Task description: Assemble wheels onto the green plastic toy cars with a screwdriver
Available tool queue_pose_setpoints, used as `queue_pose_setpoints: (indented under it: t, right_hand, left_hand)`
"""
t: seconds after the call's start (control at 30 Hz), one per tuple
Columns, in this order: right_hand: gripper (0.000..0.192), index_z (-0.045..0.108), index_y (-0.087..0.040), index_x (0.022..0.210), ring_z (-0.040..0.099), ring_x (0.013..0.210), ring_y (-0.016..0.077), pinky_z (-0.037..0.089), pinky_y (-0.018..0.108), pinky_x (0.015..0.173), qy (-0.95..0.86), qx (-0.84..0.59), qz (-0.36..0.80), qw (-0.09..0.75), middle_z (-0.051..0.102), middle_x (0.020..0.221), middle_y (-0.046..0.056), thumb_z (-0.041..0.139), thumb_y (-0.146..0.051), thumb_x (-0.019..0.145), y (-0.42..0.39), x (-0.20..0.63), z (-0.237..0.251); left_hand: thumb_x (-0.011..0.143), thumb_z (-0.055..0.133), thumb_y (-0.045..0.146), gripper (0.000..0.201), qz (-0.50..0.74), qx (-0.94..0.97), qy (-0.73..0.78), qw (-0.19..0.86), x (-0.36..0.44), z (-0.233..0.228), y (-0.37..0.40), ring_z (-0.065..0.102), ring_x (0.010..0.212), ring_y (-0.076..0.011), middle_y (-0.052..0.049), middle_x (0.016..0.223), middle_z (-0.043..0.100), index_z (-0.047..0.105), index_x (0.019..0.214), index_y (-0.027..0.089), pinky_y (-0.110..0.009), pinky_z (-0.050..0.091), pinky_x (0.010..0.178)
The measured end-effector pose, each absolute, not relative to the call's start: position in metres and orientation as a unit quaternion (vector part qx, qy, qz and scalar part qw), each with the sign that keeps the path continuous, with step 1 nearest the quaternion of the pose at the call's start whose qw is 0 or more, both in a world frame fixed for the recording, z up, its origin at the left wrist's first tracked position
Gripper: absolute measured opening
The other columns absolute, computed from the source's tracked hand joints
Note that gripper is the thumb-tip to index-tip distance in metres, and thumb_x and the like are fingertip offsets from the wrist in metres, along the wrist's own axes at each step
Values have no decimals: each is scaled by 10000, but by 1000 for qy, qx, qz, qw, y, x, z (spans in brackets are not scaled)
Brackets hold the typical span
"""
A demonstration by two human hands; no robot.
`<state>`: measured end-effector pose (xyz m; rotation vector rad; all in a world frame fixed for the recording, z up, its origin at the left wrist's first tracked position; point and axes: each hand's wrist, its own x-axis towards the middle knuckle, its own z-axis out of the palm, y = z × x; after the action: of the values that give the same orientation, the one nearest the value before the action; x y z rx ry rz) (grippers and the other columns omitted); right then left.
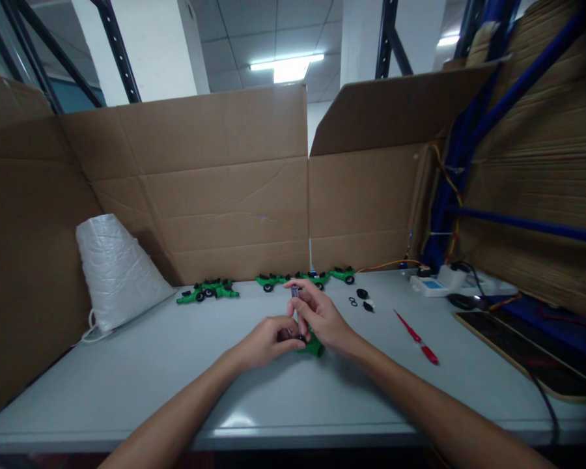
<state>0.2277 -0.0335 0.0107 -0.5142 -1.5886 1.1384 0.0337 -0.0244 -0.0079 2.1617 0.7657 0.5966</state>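
Head view: both hands meet at the centre of the frame, just above a grey table (127,384).
Left hand (268,340): fingers curled shut around a small dark part; the part is too small to identify.
Right hand (320,316): closed on a green plastic piece (314,346) that rests on the table under the palm; thumb and forefinger also pinch a short purple-tipped stick (293,293), held upright.
Green plastic piece: smooth, rounded, mostly covered by the hand; touching the tabletop at centre frame.
Table: matt grey, flat, faintly glossy near the lower edge.
Row of green parts (268,281): small moulded green bodies with black wheels, lined along the back of the table at mid frame.
Black rings (362,294): small loose round pieces, right of the hands, apart from them.
Screwdriver (417,337): red handle, thin shaft, lying flat at centre right.
White sack (112,270): woven, quilted-looking, cone-shaped, standing at left; contents not visible.
Cardboard walls (224,182): brown, creased, enclosing the table at back and left.
Tray (527,352): dark surface with pale wooden rim, lower right; a black cable crosses it.
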Motion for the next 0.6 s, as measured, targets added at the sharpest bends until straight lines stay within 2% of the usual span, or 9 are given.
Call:
queue_pose_setpoints:
  t: [0.13, 0.27, 0.6]
  right_hand:
    - [366, 596, -235, 1193, 543, 439, 63, 462, 172, 372, -659, -212, 500, 520, 673, 882, -15, 511, -569, 1071, -32, 227, 8]
    - [350, 589, -222, 1070, 532, 430, 55, 431, 168, 359, -655, -222, 490, 531, 694, 902, -10, 546, -570, 1056, -30, 227, 7]
    - [322, 500, -237, 983, 510, 416, 60, 390, 177, 360, -655, -234, 461, 551, 755, 910, 2, 653, -519, 1009, -32, 227, 9]
  left_hand:
    - [980, 718, 480, 341, 228, 846, 299, 378, 33, -7, -24, 517, 737, -139, 0, 816, 615, 699, 975, 140, -234, 380, 678]
    - [969, 730, 490, 351, 229, 849, 301, 369, 34, -7, -24, 532, 743, -142, -3, 826, 620, 698, 988, 140, -240, 399, 693]
    - [967, 731, 501, 363, 231, 852, 299, 361, 34, -9, -24, 553, 755, -148, -8, 853, 640, 699, 1020, 143, -250, 422, 707]
